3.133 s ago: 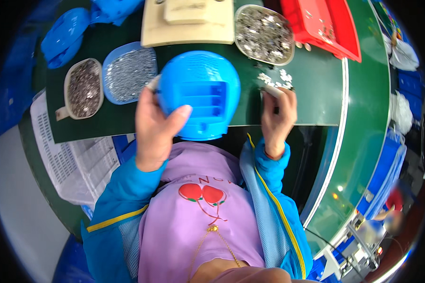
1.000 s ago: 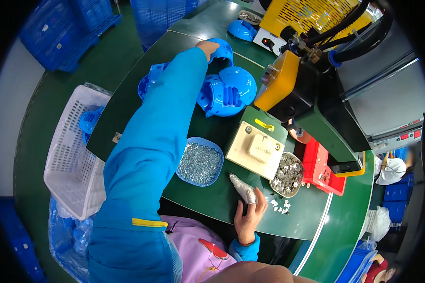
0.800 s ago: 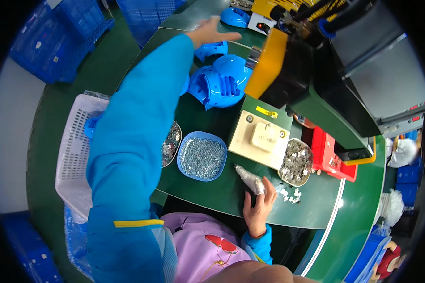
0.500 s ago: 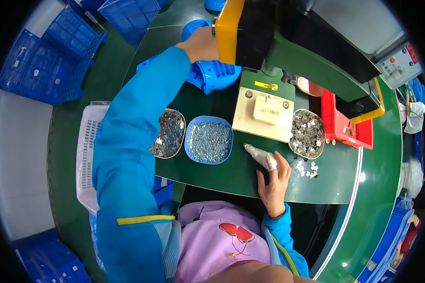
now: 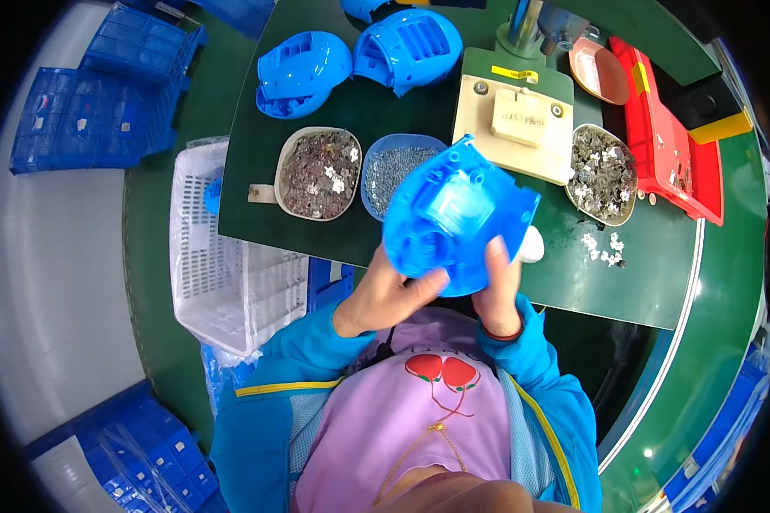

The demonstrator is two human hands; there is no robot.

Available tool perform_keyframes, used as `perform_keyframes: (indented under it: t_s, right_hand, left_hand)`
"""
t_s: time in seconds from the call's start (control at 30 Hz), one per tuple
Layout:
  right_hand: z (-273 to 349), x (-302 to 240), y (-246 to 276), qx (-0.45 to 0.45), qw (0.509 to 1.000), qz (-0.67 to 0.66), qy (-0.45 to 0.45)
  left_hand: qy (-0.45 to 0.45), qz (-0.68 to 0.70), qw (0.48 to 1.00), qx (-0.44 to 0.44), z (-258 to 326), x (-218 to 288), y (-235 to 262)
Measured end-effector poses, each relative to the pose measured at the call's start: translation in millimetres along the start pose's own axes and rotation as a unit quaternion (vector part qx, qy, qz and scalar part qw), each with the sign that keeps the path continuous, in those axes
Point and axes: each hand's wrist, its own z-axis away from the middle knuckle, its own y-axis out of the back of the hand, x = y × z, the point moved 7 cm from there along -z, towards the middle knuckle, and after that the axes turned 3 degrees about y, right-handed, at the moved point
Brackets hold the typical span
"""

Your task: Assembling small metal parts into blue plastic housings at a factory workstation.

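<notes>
A glossy blue plastic housing shell (image 5: 458,218) is tilted over the front of the green bench, its hollow inside with ribs and a round recess showing. My left hand (image 5: 383,297) grips its lower left edge, thumb on the inside. On the right side, my right hand (image 5: 498,295) pinches the rim, thumb uppermost; its other fingers are mostly behind the shell. A white rounded end (image 5: 532,245) of something on the bench peeks out beside my right hand. Partly under the shell sits a blue tray of small shiny metal pieces (image 5: 393,171).
Beyond the trays lie more blue shells (image 5: 304,73). A pale tray of mixed small parts (image 5: 318,175) stands left, another tray (image 5: 603,175) right, near loose white bits (image 5: 603,248). Behind are a beige fixture block (image 5: 518,120), a red bin (image 5: 659,128) and a white crate (image 5: 204,295).
My left hand has come back from the far shells and a blue shell is now in front of me. My right hand has left the pale tapered object and grips the shell too.
</notes>
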Motion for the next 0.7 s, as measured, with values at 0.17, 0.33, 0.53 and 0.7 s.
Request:
perform_keyframes:
  t_s: [0.17,0.33,0.53,0.7]
  right_hand:
    - [11,-36,58,0.074,0.997,-0.001,-0.035]
    - [35,-52,62,0.033,0.990,0.137,-0.015]
    - [39,-54,60,0.025,0.986,0.165,0.007]
    - [33,-53,53,0.006,0.988,0.157,0.001]
  left_hand:
    - [-0.056,-0.208,0.977,-0.006,-49,38,48]
    - [-0.186,-0.467,0.864,-0.033,-140,-6,68]
    - [-0.147,-0.489,0.856,-0.084,-162,-19,54]
    - [-0.158,-0.489,0.854,-0.083,-163,-19,53]
